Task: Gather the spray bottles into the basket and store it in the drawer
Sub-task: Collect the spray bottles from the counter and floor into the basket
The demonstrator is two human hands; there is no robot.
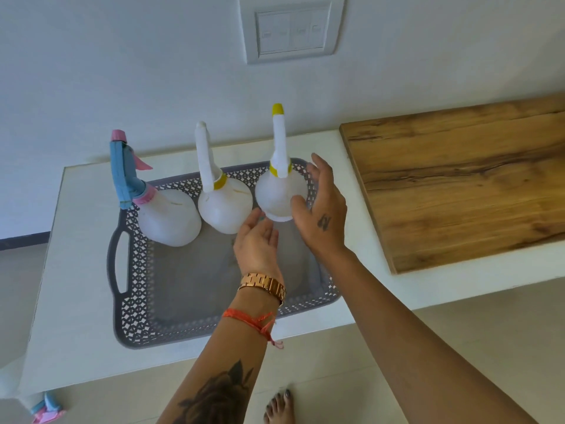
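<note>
On the white desk (76,270), a grey basket (134,289) holds three spray bottles upright along its far side. Both hands, left (256,243) and right (324,209), hover open-fingered around the yellow-capped bottle (279,191), gripping nothing.

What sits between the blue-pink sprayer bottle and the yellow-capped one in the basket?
Head view: one white-nozzled bottle stands between the blue-pink bottle and the yellow-capped bottle, all in the grey basket.
</note>
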